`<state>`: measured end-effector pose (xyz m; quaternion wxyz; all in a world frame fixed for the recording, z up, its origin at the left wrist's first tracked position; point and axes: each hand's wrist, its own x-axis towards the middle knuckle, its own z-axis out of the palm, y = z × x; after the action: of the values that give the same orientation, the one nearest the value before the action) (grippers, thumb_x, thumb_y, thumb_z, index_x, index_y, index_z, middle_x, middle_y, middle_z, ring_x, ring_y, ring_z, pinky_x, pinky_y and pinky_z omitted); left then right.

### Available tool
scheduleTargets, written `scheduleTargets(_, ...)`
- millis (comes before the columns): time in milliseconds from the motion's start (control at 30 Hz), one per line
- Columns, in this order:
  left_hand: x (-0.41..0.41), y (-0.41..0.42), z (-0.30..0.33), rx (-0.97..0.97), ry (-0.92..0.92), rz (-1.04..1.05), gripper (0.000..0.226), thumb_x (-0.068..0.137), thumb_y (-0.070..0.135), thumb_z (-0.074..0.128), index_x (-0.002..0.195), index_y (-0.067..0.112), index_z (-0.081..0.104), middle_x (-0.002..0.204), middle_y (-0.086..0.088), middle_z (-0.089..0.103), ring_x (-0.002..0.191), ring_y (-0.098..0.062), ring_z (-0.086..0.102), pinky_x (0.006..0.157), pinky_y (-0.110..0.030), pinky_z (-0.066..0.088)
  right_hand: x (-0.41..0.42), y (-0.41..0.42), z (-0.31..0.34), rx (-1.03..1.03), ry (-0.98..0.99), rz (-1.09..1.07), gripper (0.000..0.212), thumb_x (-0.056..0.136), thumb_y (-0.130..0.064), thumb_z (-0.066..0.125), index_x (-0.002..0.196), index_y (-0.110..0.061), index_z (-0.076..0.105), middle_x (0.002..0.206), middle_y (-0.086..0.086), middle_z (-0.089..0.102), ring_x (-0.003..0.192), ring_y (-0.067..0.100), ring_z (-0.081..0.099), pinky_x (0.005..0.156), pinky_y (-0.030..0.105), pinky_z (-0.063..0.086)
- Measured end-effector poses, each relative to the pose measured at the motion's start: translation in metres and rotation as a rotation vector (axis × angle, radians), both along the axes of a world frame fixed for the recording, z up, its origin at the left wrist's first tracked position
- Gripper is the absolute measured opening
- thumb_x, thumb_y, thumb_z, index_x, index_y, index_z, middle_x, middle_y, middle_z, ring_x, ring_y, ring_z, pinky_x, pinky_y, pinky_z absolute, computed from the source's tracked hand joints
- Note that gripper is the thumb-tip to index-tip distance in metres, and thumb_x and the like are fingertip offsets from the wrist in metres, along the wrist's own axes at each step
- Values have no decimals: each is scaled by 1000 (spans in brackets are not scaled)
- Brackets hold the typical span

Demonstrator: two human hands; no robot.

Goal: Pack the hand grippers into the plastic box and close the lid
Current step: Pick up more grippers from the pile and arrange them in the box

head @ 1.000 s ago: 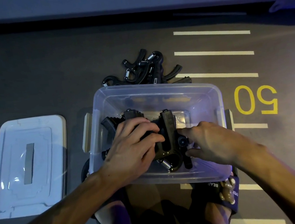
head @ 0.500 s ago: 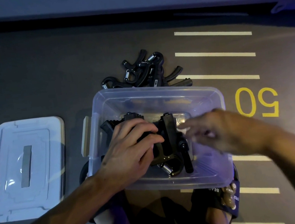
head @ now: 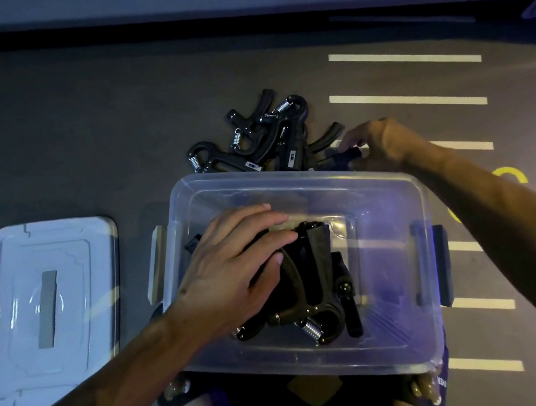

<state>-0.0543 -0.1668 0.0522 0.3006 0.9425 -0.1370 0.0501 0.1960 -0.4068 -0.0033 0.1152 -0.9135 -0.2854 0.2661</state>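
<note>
A clear plastic box (head: 374, 177) stands open on the dark floor in front of me. Inside lie black hand grippers (head: 318, 274) with steel springs. My left hand (head: 234, 266) rests flat on the ones at the box's left, fingers fairly straight. Behind the box's far wall sits a pile of black hand grippers (head: 259, 137). My right hand (head: 376, 143) has reached past the far right corner, and its fingers close round the handle of one gripper (head: 338, 158) at the pile's right edge. The box's lid (head: 48, 311) lies flat on the floor to the left.
White stripes (head: 408, 100) and a yellow painted number (head: 507, 175) mark the floor to the right. A dark wall base runs along the top. My knees and sandalled feet (head: 428, 388) sit just under the box's near edge.
My right hand left the box, moved up and right over the far rim, and now takes hold of a gripper in the pile. My left hand stayed on the grippers inside.
</note>
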Motion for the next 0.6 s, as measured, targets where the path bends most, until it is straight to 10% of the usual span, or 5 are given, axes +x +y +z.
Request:
scheduleTargets(233,5,-1,-2,2,16,-3,26,96,15,67,121,13,74,132,-1,65,134,-21,53,109,-44,41,0,-4,-19,-31,26,-36,30,91,-17,64,121,-20,64,124,8,59,113,32,58,98,48,49)
scheduleTargets(600,-1,-11,1,-5,-10,-3,24,95,15,68,118,13,75,131,-1,66,132,-22,55,106,-46,42,-9,-18,-21,103,-13,-42,20,90,-21,67,107,-28,59,113,-3,58,101,17,58,80,27,45)
